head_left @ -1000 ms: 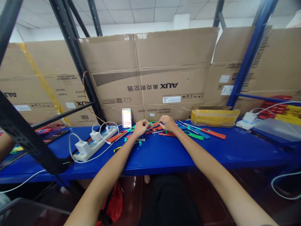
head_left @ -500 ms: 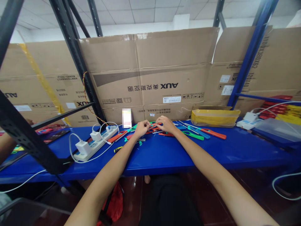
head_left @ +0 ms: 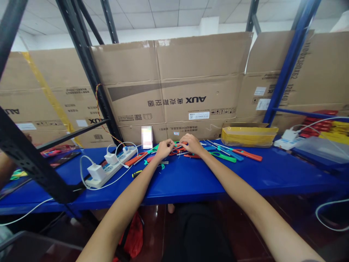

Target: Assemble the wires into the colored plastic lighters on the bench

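Left hand (head_left: pixel 165 149) and right hand (head_left: pixel 192 143) curled close together, grip unclear (anything held too small to tell), directly above red and green plastic-handled tools (head_left: pixel 180 153) lying on the blue workbench (head_left: pixel 191 182).

The left hand (head_left: pixel 165 149) and right hand (head_left: pixel 192 143) cover the small parts (head_left: pixel 177 148) between them, too tiny to tell; a paper slip (head_left: pixel 147 137) is blurred; another person's arm (head_left: pixel 5 168) is cut off by the left edge.

I'm getting bright, even overhead light from the white ceiling panels (head_left: pixel 163 11), with soft glare along the blue bench (head_left: pixel 272 182) and only faint shadows. The wide lens bows the black rack upright (head_left: pixel 32 160) near the left edge, and one label (head_left: pixel 147 137) is pixelated beyond reading.
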Action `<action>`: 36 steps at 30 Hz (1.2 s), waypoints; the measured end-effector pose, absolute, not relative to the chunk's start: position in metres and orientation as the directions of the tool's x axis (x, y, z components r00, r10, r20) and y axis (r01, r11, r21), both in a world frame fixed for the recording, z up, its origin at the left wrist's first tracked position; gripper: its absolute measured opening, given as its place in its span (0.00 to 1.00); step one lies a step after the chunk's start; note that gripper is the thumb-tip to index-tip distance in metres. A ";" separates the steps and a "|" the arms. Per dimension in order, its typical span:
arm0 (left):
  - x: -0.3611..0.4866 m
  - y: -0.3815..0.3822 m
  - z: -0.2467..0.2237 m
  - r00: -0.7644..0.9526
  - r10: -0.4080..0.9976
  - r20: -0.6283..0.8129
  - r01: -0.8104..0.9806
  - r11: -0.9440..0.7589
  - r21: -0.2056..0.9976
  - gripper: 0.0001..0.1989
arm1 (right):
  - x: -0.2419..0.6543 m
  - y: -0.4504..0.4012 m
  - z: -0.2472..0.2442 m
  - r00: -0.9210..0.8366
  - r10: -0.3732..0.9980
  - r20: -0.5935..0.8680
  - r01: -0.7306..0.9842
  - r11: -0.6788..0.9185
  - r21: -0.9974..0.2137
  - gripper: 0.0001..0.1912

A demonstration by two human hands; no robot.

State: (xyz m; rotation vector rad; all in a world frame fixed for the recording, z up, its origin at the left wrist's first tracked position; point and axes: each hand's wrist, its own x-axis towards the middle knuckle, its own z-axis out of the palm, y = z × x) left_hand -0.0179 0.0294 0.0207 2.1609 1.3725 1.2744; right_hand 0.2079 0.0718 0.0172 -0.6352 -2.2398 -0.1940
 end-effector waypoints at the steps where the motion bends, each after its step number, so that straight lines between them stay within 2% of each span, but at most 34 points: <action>1: -0.019 0.030 0.021 0.158 0.837 0.523 0.581 -0.508 0.636 0.10 | 0.212 0.074 0.017 -0.545 0.395 0.740 0.512 0.855 -0.080 0.06; 9: -0.024 0.035 0.019 0.094 0.841 0.533 0.564 -0.486 0.668 0.09 | 0.237 0.080 0.018 -0.465 0.501 0.730 0.561 0.805 -0.195 0.06; 13: -0.018 0.032 0.018 0.144 0.828 0.542 0.571 -0.517 0.638 0.09 | 0.217 0.071 0.017 -0.577 0.420 0.700 0.502 0.859 -0.101 0.09; 16: -0.018 0.032 0.018 0.151 0.828 0.540 0.583 -0.516 0.628 0.09 | 0.212 0.072 0.017 -0.611 0.392 0.687 0.497 0.866 -0.052 0.07; 20: -0.026 0.036 0.019 0.103 0.835 0.540 0.598 -0.486 0.637 0.09 | 0.233 0.083 0.016 -0.511 0.452 0.731 0.560 0.820 -0.115 0.09; 24: -0.028 0.037 0.017 0.118 0.833 0.540 0.603 -0.493 0.628 0.10 | 0.254 0.093 0.010 -0.431 0.557 0.710 0.655 0.735 -0.178 0.10; 27: -0.022 0.035 0.013 0.189 0.825 0.533 0.646 -0.513 0.565 0.08 | 0.251 0.093 0.004 -0.386 0.621 0.682 0.737 0.652 -0.176 0.12; 30: -0.015 0.033 0.010 0.262 0.828 0.496 0.720 -0.510 0.471 0.09 | 0.240 0.087 0.000 -0.428 0.655 0.622 0.755 0.638 -0.152 0.13; 36: -0.009 0.026 0.013 0.340 0.712 0.615 0.845 -0.519 0.133 0.13 | 0.231 0.073 0.000 -0.499 0.675 0.543 0.748 0.652 -0.124 0.13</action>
